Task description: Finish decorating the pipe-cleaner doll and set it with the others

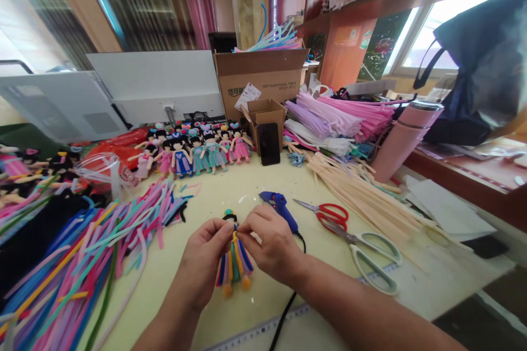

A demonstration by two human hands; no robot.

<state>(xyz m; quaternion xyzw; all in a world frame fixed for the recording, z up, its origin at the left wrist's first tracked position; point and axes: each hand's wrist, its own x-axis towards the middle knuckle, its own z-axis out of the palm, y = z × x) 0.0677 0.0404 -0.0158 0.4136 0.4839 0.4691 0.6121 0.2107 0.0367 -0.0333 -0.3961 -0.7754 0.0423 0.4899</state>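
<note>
- Doll lies low in the centre of the frame, between both hands, its long axis running nearly up and down: dark-haired head at the top, striped skirt and two round feet toward the bottom edge.
- Left hand comes from the lower left, thumb and forefinger pinched on the left side of the doll's upper body, just below the head.
- Right hand comes from the lower right, fingertips pinched on the doll's upper body from the other side; the exact part gripped is covered by the fingers. Neither hand is clearly nearer; the skirt hangs free below both.
- Blue glue gun lies just beyond the right hand, nozzle toward the upper left; its black cord passes under the right forearm to the bottom edge, near the ruler.
- Red-handled scissors and green-handled scissors sit right of centre, close together, beyond the right forearm.
- Coloured stems fill the lower left, apart from the left hand; tan stems spread at the right.
- Dressed dolls stand crowded in the upper middle, beside a phone.
</note>
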